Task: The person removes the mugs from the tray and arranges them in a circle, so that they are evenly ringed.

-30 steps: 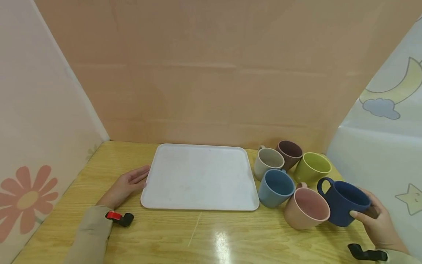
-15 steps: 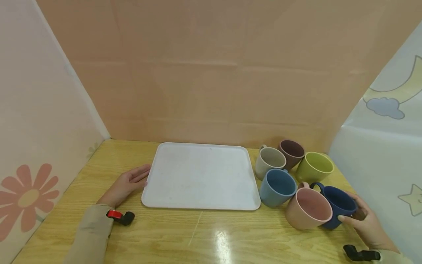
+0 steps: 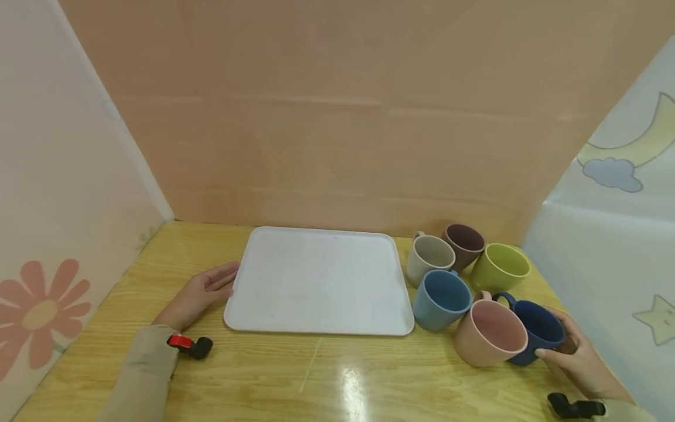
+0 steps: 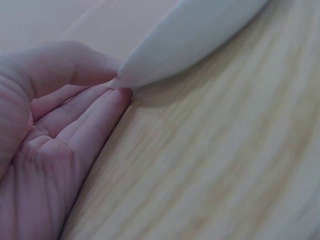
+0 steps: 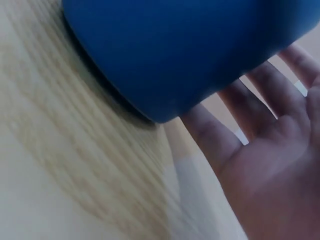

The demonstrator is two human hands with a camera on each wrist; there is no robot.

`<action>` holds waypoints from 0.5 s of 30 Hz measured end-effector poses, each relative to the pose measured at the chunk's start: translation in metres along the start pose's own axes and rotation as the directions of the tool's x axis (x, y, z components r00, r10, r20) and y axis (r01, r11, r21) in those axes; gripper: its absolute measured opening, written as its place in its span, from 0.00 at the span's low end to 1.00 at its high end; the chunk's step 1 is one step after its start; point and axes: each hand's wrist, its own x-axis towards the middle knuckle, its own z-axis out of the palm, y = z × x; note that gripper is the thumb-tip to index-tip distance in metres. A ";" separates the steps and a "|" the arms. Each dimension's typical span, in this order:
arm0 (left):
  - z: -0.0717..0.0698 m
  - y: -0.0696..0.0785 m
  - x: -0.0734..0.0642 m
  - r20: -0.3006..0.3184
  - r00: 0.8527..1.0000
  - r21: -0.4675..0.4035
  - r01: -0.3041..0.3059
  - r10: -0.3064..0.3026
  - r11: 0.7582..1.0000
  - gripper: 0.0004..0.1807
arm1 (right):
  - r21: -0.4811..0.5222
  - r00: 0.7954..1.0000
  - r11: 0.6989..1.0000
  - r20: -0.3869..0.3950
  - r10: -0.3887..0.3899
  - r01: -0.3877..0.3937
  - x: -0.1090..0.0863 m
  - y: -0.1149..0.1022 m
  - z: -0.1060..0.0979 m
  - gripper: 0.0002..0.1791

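In the head view my left hand (image 3: 197, 294) is at the left edge of a white rectangular tray (image 3: 321, 284). The left wrist view shows the tray's rim (image 4: 180, 42) pinched between thumb and fingertips. My right hand (image 3: 580, 354) grips a dark blue mug (image 3: 539, 325) from its right side, thumb on the near side and fingers round the back. The mug stands upright beside a pink mug (image 3: 490, 334), its handle pointing away to the left. In the right wrist view the blue mug's base (image 5: 150, 95) is at the wooden tabletop, with a dark shadow under it.
Other mugs cluster right of the tray: light blue (image 3: 442, 302), beige (image 3: 429, 258), brown (image 3: 464, 246) and yellow-green (image 3: 500, 266). A brown paper wall (image 3: 316, 146) stands behind the table (image 3: 263, 375). Printed panels close the left (image 3: 79, 146) and right (image 3: 596, 246) sides.
My right hand has moved left and down with the dark blue mug, bringing it from above the table to beside the pink mug. My left hand stays at the tray.
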 end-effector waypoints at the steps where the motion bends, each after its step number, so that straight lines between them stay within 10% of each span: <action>1: 0.000 0.000 0.000 -0.002 1.000 0.000 0.004 -0.004 1.000 0.38 | -0.010 1.000 1.000 0.005 0.005 -0.005 0.000 0.000 0.000 0.46; 15: -0.001 0.002 -0.002 -0.005 1.000 0.021 0.020 -0.020 1.000 0.37 | -0.208 0.992 0.972 0.037 0.118 -0.108 0.017 -0.007 -0.003 0.43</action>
